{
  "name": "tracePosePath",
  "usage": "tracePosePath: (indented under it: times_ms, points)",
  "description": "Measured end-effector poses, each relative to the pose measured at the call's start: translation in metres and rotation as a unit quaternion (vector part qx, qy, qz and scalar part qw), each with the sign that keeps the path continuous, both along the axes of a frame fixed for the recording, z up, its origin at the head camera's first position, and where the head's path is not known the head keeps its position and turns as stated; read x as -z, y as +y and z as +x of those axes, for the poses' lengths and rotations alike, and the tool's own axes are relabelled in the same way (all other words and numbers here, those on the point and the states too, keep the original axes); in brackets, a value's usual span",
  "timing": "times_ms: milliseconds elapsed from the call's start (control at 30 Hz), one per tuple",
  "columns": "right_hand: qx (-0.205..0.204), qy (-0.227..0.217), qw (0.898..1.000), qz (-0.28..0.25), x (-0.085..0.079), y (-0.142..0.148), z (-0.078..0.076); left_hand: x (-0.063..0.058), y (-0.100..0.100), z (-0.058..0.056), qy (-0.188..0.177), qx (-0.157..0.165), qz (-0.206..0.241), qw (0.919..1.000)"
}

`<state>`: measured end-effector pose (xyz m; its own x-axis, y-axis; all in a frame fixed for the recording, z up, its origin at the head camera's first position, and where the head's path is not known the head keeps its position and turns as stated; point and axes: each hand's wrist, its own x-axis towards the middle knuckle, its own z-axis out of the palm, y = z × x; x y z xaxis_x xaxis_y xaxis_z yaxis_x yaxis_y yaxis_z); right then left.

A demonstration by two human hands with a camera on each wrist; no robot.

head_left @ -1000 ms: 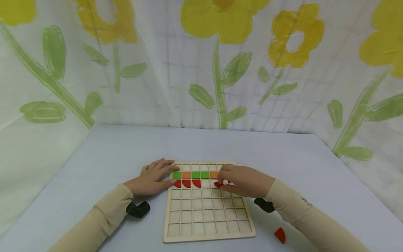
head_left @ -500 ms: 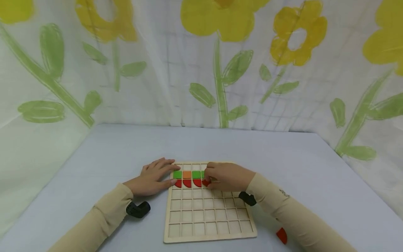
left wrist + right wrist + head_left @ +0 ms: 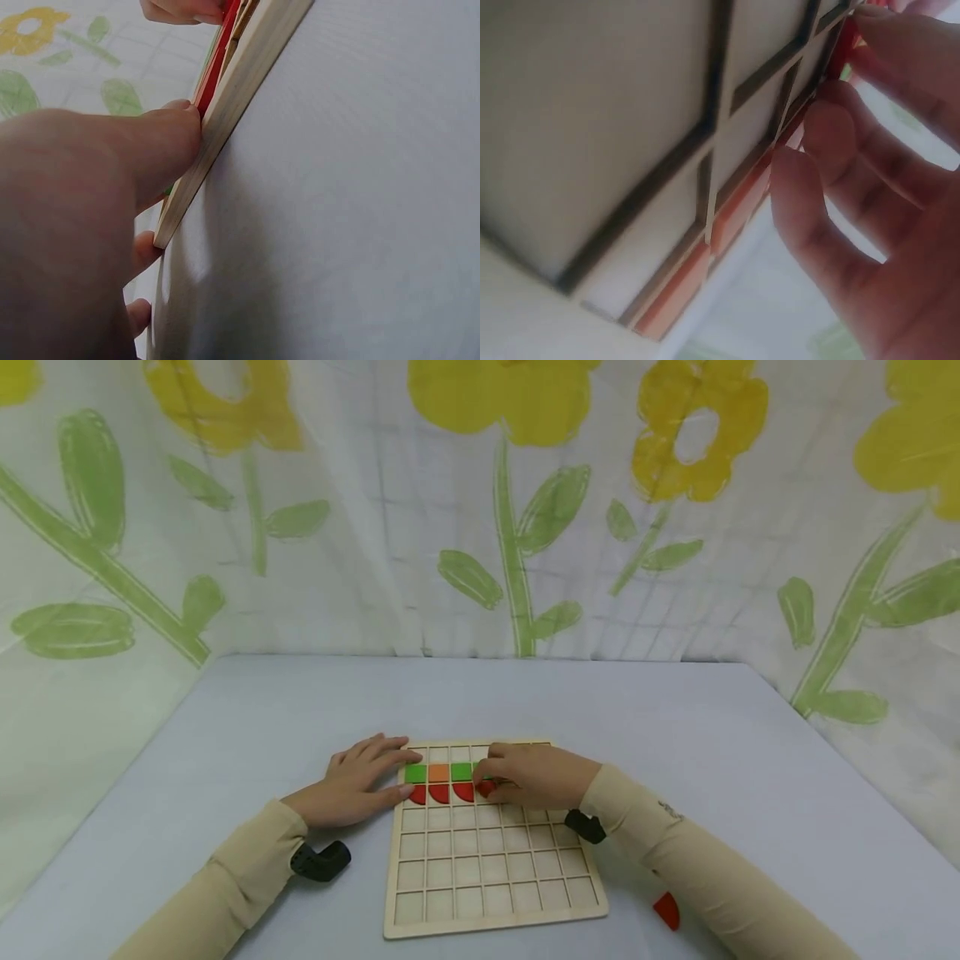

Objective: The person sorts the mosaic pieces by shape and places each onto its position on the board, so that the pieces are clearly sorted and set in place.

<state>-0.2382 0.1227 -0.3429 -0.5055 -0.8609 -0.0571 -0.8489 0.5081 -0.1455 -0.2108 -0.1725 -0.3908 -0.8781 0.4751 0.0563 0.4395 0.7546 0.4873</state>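
Note:
A wooden grid board (image 3: pixel 450 928) lies on the table. My left hand (image 3: pixel 348 789) rests at its upper left edge, fingers spread; in the left wrist view the thumb (image 3: pixel 169 139) presses on the board's edge by a red piece. My right hand (image 3: pixel 538 775) pinches a red quarter-circle piece (image 3: pixel 487 788) at the fourth cell of the third row. Beside it in that row sit red quarter-circle pieces (image 3: pixel 462 792). Green squares (image 3: pixel 416 773) and an orange square (image 3: pixel 438 772) fill cells above. Orange squares (image 3: pixel 676 289) under my right hand show in the right wrist view.
Another red quarter-circle piece (image 3: pixel 666 911) lies on the table right of the board, close to the right sleeve (image 3: pixel 697 856). Black wrist devices (image 3: pixel 321 862) sit at both wrists. A flower-patterned curtain (image 3: pixel 360 568) hangs behind the table (image 3: pixel 300 702).
My right hand has moved left with the red quarter-circle piece, from about the fifth column to the fourth, and now stays there. My left hand has kept its place on the board.

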Motion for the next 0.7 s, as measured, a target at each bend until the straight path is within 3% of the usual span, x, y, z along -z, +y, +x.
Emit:
tracePosePath:
  times_ms: [533,700]
  points:
    - [0.012,-0.013,1.000,0.010,-0.002,-0.002,-0.003,-0.003,-0.002,0.003,0.008,-0.010,0.003,0.9999]
    - [0.028,0.009,1.000,0.007,-0.013,0.013,0.002,-0.001,0.000,0.001,0.003,0.002,0.006,1.0000]
